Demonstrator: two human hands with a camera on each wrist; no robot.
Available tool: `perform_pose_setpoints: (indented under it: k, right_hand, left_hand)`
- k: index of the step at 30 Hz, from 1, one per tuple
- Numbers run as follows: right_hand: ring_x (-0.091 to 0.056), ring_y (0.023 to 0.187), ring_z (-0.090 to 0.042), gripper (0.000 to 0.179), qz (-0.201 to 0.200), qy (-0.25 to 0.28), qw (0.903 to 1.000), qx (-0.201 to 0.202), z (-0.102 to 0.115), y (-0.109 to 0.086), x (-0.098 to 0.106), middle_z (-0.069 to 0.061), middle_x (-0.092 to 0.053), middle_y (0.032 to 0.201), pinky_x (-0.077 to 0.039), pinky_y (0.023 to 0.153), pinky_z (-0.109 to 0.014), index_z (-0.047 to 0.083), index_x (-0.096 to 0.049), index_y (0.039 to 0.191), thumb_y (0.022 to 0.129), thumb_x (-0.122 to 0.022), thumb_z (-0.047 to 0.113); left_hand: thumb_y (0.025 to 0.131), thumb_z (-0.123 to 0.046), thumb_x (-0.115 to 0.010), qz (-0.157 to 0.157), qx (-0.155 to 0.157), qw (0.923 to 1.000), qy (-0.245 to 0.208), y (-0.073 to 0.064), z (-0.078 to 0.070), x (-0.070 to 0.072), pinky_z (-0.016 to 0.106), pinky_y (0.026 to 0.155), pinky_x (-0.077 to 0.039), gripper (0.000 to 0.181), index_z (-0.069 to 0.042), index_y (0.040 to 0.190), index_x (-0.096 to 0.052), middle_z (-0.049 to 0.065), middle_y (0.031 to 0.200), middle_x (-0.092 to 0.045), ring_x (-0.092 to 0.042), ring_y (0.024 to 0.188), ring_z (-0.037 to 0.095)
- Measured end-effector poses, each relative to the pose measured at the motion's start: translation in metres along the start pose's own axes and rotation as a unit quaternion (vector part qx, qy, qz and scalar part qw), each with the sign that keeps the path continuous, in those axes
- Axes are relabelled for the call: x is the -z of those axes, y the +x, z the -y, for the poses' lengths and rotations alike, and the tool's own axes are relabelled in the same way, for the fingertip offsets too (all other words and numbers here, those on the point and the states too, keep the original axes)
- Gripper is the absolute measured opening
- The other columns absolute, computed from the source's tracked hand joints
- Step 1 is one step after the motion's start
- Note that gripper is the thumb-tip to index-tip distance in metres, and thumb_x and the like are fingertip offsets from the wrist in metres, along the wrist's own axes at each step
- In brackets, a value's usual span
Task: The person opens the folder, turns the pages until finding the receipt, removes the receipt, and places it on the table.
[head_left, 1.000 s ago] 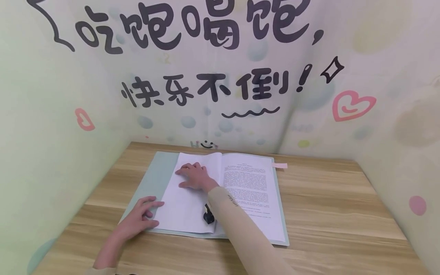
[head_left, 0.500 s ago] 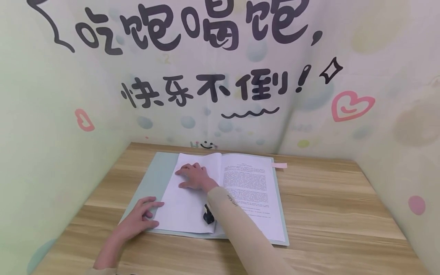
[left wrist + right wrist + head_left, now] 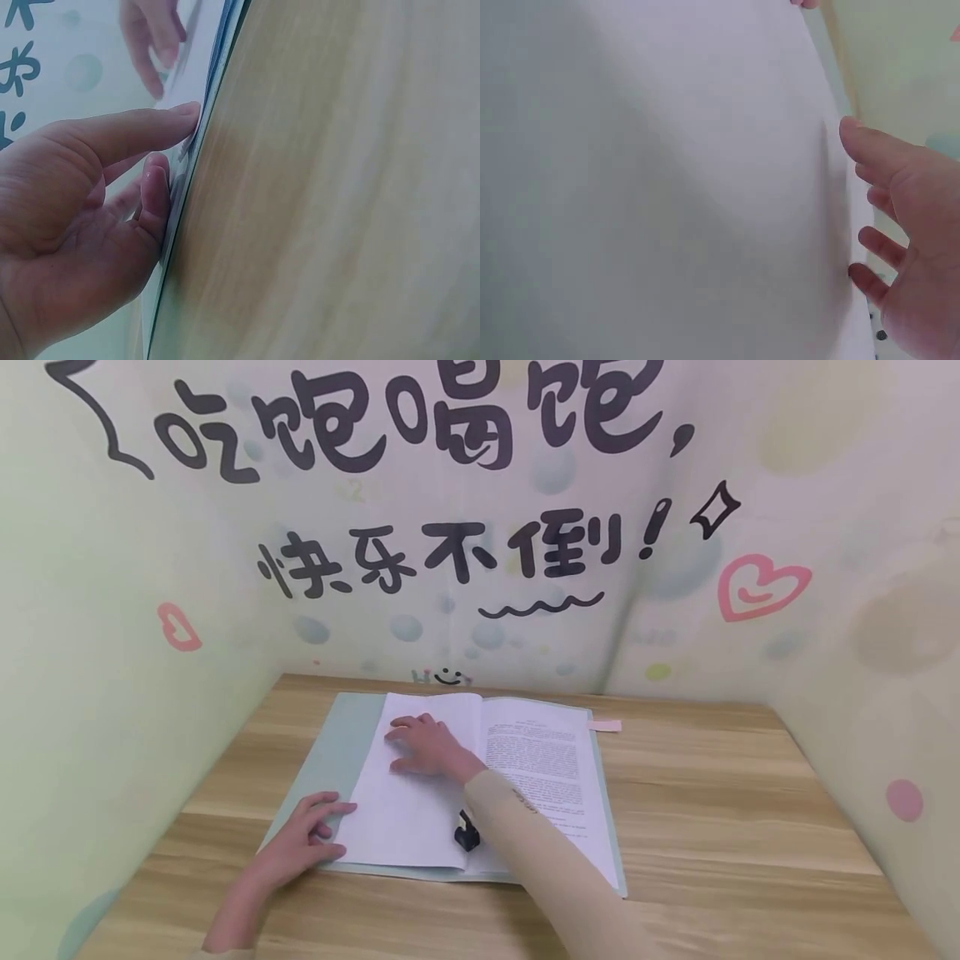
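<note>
A document folder (image 3: 352,727) with a pale blue-green cover lies spread on the table. Its left page (image 3: 405,835) is white and blank, while the right page (image 3: 536,743) carries printed text. Near that left page's upper edge, my right hand (image 3: 431,747) rests with fingers spread, palm facing down. My left hand (image 3: 303,835) is at the lower left of the page, with its fingertips at the sheet's edge. In the left wrist view, the left thumb (image 3: 157,129) lies along the page corner and the other fingers are loosely bent.
A pink tab (image 3: 606,726) sticks out from the folder's right side. A small black device (image 3: 467,833) shows beside the right sleeve (image 3: 540,852). The wood-grain table (image 3: 720,827) meets printed walls at the back and both sides.
My right hand and forearm have shifted slightly to the right over the page. My left hand stays in place. The head view has turned a little.
</note>
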State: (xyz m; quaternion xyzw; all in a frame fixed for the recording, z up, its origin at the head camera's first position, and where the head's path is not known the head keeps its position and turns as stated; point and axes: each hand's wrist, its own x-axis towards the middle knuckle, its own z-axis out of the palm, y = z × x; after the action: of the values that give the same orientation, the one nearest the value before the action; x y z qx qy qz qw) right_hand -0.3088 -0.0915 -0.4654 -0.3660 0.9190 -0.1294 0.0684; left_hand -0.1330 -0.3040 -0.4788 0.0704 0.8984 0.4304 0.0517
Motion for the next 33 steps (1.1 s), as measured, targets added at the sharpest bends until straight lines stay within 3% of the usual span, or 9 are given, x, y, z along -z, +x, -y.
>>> perform_pose_setpoints:
  k: [11,18,24,33]
  right_hand:
    - [-0.036,0.145,-0.03,0.053,-0.071,0.049,0.9963,-0.001,-0.036,-0.036,0.046,-0.005,-0.043,0.156,-0.03,0.117,-0.054,0.022,-0.054,0.141,0.092,-0.068,0.037]
    - [-0.034,0.147,-0.029,0.058,-0.111,0.084,0.9903,-0.006,-0.069,-0.067,0.067,-0.006,-0.043,0.155,-0.025,0.121,-0.049,0.016,-0.052,0.143,0.09,-0.072,0.028]
    - [-0.039,0.142,-0.029,0.058,-0.144,0.138,0.9788,-0.046,-0.109,-0.097,0.072,-0.007,-0.047,0.15,-0.03,0.119,-0.049,0.014,-0.05,0.144,0.09,-0.072,0.023]
    - [-0.035,0.145,-0.034,0.06,-0.185,0.195,0.9602,-0.076,-0.172,-0.144,0.059,-0.013,-0.044,0.153,-0.026,0.119,-0.055,0.013,-0.048,0.145,0.09,-0.071,0.018]
  left_hand:
    - [0.079,-0.013,-0.079,-0.006,-0.001,1.0,0.0,-0.002,-0.002,0.001,0.019,0.073,-0.047,0.057,-0.005,0.131,-0.06,0.025,0.146,-0.034,-0.047,0.09,0.008]
    - [0.08,-0.014,-0.079,-0.004,0.0,1.0,0.004,-0.004,0.001,0.002,0.019,0.073,-0.047,0.057,-0.005,0.132,-0.059,0.024,0.146,-0.034,-0.047,0.091,0.008]
    - [0.079,-0.014,-0.079,-0.004,0.0,1.0,0.004,-0.003,0.002,0.001,0.019,0.073,-0.047,0.057,-0.005,0.132,-0.059,0.024,0.146,-0.034,-0.047,0.091,0.008]
    - [0.078,-0.013,-0.079,-0.011,-0.001,0.9999,-0.007,-0.002,0.002,-0.003,0.019,0.073,-0.047,0.057,-0.005,0.131,-0.06,0.025,0.146,-0.035,-0.047,0.09,0.006]
